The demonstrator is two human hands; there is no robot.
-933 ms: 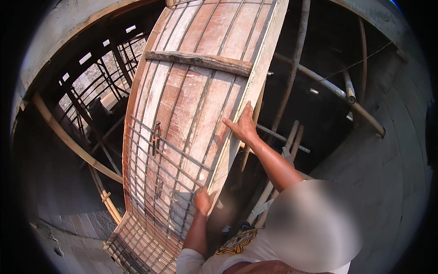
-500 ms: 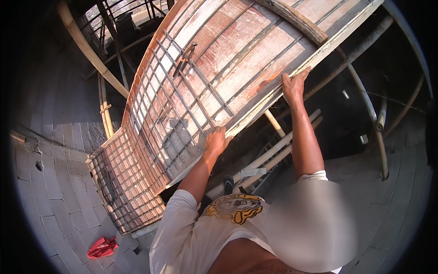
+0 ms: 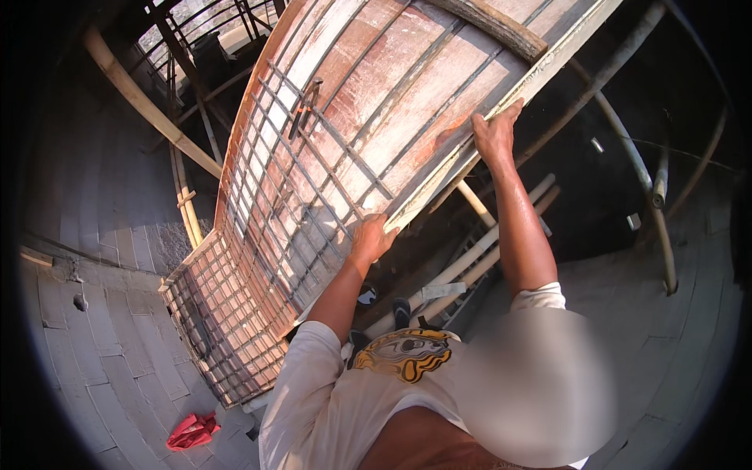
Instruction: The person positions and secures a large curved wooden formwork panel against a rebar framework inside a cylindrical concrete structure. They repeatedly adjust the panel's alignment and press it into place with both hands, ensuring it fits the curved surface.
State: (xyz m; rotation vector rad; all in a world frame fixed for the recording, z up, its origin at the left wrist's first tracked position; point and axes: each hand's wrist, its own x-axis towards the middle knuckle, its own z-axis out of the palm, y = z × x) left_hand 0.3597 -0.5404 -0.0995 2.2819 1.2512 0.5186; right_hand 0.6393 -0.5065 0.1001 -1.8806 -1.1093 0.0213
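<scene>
A pale wooden edge board runs along the near side of a sloping, curved wooden formwork. My left hand is closed over this edge near the ends of the steel bars. Farther up to the right, my right hand grips the same board, its thumb on the upper side; the fingertips beneath are partly hidden. A grid of steel reinforcing bars lies on the formwork left of my left hand. Pincers with orange on their handles rest on the bars, apart from both hands.
A rough log lies across the upper formwork. Below me, bamboo poles span a dark opening, with my shoe beside them. More poles stand right. A red cloth or bag lies on the block surface at lower left.
The view has shifted slightly, so the formwork's upper part sits farther left and higher. Both hands keep their hold on the edge board. More of my feet shows below.
</scene>
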